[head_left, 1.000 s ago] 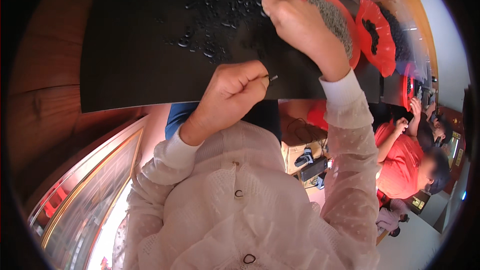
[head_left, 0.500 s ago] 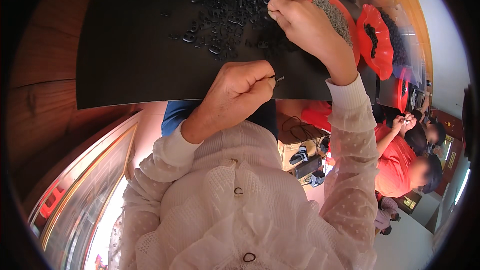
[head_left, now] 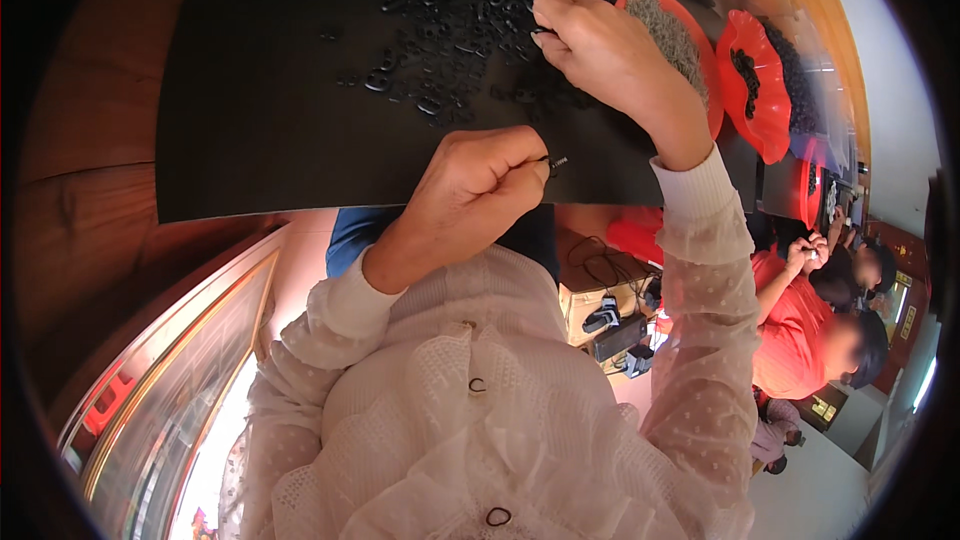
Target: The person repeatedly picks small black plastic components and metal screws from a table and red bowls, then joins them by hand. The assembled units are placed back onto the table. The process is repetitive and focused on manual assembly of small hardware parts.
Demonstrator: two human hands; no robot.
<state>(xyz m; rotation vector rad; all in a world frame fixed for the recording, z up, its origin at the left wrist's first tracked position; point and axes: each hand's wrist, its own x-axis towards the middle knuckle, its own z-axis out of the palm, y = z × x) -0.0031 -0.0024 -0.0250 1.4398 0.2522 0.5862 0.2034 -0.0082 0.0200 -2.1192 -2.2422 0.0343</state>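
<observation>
My left hand (head_left: 465, 185) is closed in a pinch above the near edge of the dark tabletop. From between its thumb and forefinger juts a small black plastic part with a thin metal coil spring (head_left: 560, 161) at its tip; the rest of the part is hidden in the fist. Farther off and to the right, my right hand (head_left: 605, 40) is over the heap of black plastic pieces (head_left: 470, 35). Its thumb and fingers are pinched together, with a sliver of a small black piece (head_left: 541, 32) showing between them.
Just right of my right hand stands a red bowl (head_left: 712, 90) of small grey metal springs. A wavy red dish (head_left: 768, 110) with black bits sits beyond it, beside a clear bag of dark pieces (head_left: 800, 90). Co-workers (head_left: 790, 340) sit at the right.
My right hand has shifted slightly left at the heap, and a dark sliver now shows at its fingertips. The left hand's part and spring have tilted a little; some heap pieces have moved.
</observation>
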